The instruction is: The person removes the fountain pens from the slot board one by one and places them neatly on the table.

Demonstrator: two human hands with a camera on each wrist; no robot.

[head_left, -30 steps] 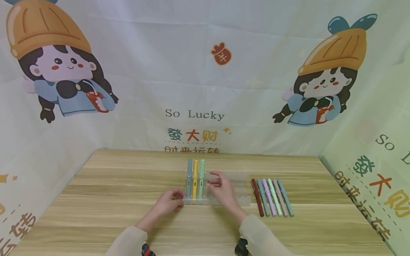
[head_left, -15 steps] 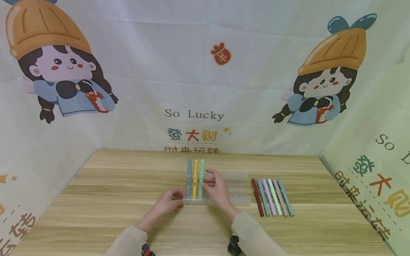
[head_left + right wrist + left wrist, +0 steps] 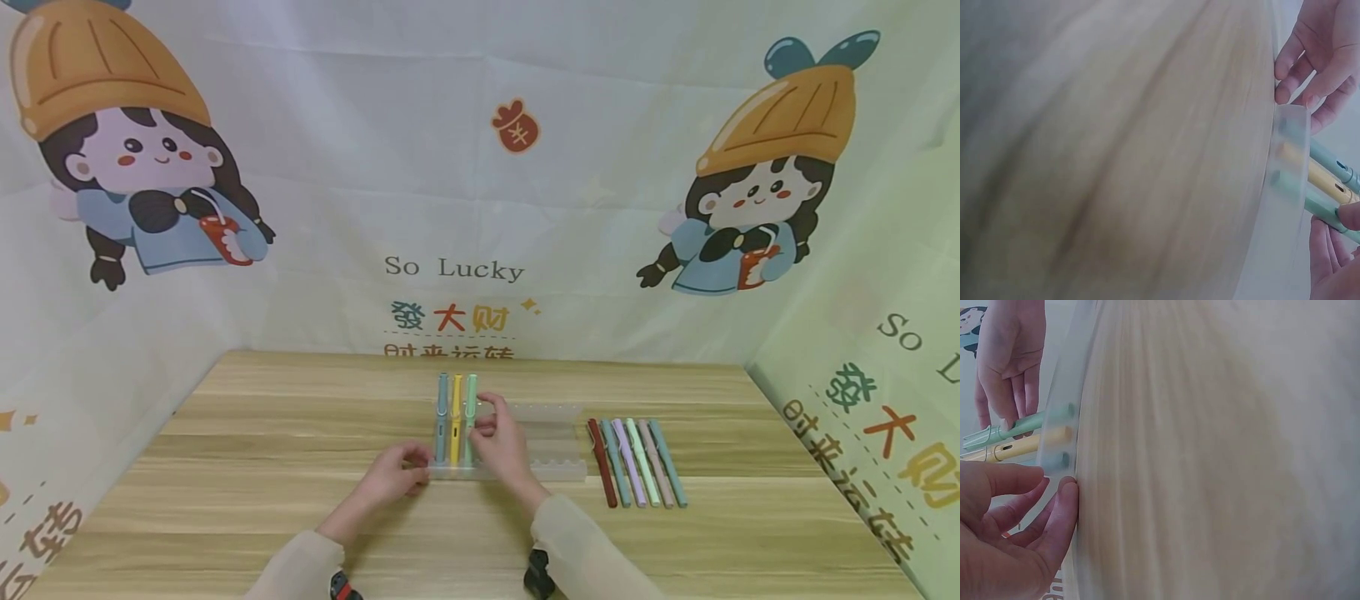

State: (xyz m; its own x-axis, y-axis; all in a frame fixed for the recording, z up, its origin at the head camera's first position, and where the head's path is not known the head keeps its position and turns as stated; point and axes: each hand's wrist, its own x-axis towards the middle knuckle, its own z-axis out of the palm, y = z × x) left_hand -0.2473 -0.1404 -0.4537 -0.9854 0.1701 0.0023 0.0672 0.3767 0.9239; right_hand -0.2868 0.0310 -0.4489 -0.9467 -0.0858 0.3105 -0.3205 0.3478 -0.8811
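Observation:
A clear plastic pen rack (image 3: 555, 472) lies on the table, bearing three capped pens side by side: a blue-grey pen (image 3: 441, 429), a yellow pen (image 3: 455, 450) and a mint-green pen (image 3: 471, 392). My left hand (image 3: 397, 471) holds the rack's near left corner, thumb and fingertips at its end in the left wrist view. With thumb and fingers, my right hand (image 3: 501, 442) pinches the mint-green pen (image 3: 1319, 206) about its middle, as the right wrist view shows. The pens' lower ends sit behind the rack's frosted front strip (image 3: 1060, 381).
Right of the rack lies a row of several pens, among them a dark red pen (image 3: 603, 467), a lilac pen (image 3: 630, 467) and a pinkish-grey pen (image 3: 657, 467). A printed cloth backdrop (image 3: 600, 325) rises behind the wooden table (image 3: 300, 417).
My right hand has moved left along the rack to the mint-green pen, and its fingers have closed on it. The left hand has stayed at the rack's corner.

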